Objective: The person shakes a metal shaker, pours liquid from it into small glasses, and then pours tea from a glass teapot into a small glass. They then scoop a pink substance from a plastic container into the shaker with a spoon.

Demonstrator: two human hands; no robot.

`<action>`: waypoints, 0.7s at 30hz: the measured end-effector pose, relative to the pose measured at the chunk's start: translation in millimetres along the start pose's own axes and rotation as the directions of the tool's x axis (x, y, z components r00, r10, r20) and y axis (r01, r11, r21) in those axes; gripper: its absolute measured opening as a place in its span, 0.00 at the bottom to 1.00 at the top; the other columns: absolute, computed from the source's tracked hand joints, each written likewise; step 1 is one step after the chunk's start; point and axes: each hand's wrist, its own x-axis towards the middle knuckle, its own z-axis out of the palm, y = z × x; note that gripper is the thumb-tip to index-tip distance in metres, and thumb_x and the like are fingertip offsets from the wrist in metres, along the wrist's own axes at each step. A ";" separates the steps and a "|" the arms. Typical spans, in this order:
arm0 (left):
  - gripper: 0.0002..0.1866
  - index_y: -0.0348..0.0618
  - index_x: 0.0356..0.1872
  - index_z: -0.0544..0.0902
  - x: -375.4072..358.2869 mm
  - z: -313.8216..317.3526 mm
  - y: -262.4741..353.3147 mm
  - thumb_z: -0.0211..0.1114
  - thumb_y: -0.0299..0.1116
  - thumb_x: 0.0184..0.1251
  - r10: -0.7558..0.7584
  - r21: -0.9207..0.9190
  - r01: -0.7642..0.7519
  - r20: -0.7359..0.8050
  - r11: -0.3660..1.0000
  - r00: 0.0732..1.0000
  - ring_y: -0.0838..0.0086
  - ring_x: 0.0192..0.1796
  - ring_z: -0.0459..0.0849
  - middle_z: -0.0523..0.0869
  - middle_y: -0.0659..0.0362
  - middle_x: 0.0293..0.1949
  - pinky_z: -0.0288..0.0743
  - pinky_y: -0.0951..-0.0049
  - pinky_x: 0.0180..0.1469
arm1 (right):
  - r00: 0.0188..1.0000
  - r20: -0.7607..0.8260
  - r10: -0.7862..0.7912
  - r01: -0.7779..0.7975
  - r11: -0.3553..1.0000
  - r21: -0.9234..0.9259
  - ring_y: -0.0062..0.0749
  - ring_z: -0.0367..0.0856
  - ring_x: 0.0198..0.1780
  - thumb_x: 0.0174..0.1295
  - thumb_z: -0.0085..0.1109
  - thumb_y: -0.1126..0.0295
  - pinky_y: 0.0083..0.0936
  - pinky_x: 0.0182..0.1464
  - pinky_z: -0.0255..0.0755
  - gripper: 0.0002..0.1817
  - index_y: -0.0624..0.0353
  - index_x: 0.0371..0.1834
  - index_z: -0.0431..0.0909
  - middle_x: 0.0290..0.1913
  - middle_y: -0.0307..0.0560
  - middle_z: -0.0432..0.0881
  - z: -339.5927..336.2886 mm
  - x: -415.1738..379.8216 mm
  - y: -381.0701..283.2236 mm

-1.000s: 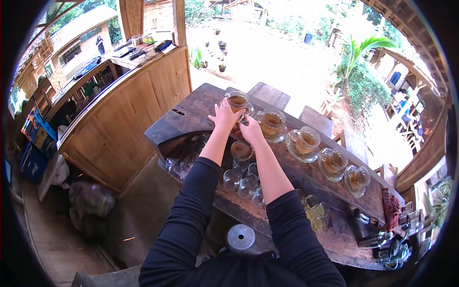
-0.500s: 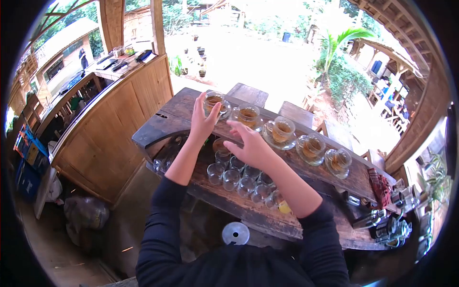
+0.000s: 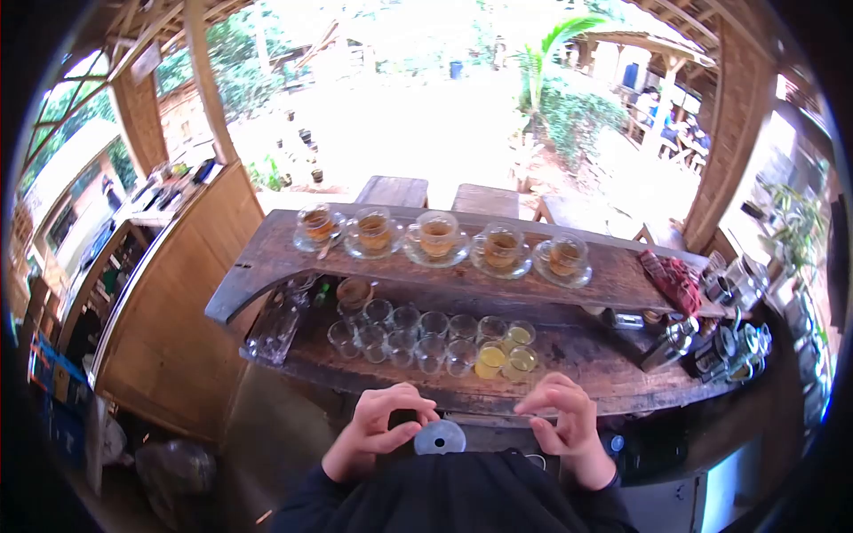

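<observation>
My left hand (image 3: 380, 425) is low in front of my body, fingers curled and apart from the thumb, with nothing in it. To its right, my right hand (image 3: 569, 419) is raised near the lower shelf's front edge, also empty, thumb and fingers apart. Between them shows a round grey disc (image 3: 440, 438) with a dark hole. Beyond my hands, rows of clear drinking glasses (image 3: 402, 345) stand on the lower wooden shelf (image 3: 577, 360); a few at the right, including a glass of yellow liquid (image 3: 490, 359), are filled. Several glass cups of brown drink (image 3: 437, 234) line the upper counter (image 3: 267, 258) on glass saucers.
A red cloth (image 3: 671, 280) lies at the upper counter's right end. Metal and glass pots (image 3: 733, 348) crowd the right. A wooden cabinet (image 3: 182, 311) borders the left. Wooden stools (image 3: 485, 200) stand beyond the counter; people sit in a distant shelter.
Both hands have drawn back from the cups on the upper counter to low in front of my body. The view has shifted, and the row of cups is fully visible.
</observation>
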 end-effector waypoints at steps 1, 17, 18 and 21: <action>0.15 0.30 0.47 0.80 -3.5 14.8 -12.2 0.61 0.24 0.59 -0.083 -0.159 0.063 -0.126 0.985 0.988 0.69 0.35 0.84 0.86 0.51 0.34 0.75 0.72 0.38 | 0.991 -0.114 0.072 -0.073 0.997 -0.003 0.35 0.82 0.31 0.55 0.62 0.79 0.30 0.37 0.73 0.27 0.65 0.59 0.64 0.32 0.46 0.83 -7.8 -26.4 -0.9; 0.16 0.31 0.32 0.81 76.5 200.8 -100.5 0.52 0.35 0.69 -0.198 -0.362 0.189 0.012 0.913 0.980 0.69 0.20 0.76 0.83 0.48 0.21 0.62 0.70 0.27 | 0.642 -0.723 0.253 -0.604 0.748 -0.274 0.27 0.82 0.27 0.62 0.57 0.82 0.20 0.32 0.76 0.16 0.67 0.53 0.70 0.30 0.48 0.80 -198.9 -195.9 -49.7; 0.16 0.31 0.31 0.81 81.7 221.1 -105.9 0.52 0.35 0.68 -0.227 -0.361 0.213 0.006 0.908 0.974 0.69 0.20 0.76 0.82 0.49 0.20 0.61 0.70 0.26 | 0.620 -0.755 0.211 -0.611 0.734 -0.297 0.27 0.82 0.27 0.63 0.56 0.81 0.21 0.32 0.77 0.15 0.67 0.52 0.70 0.30 0.48 0.80 -219.6 -206.0 -53.4; 0.16 0.31 0.31 0.81 105.8 297.1 -130.4 0.53 0.36 0.67 -0.200 -0.406 0.203 0.049 0.891 0.979 0.68 0.19 0.75 0.83 0.49 0.20 0.61 0.70 0.26 | 0.605 -0.791 0.088 -0.564 0.749 -0.347 0.26 0.80 0.27 0.65 0.52 0.82 0.20 0.31 0.76 0.12 0.67 0.52 0.70 0.29 0.48 0.78 -291.4 -252.5 -50.6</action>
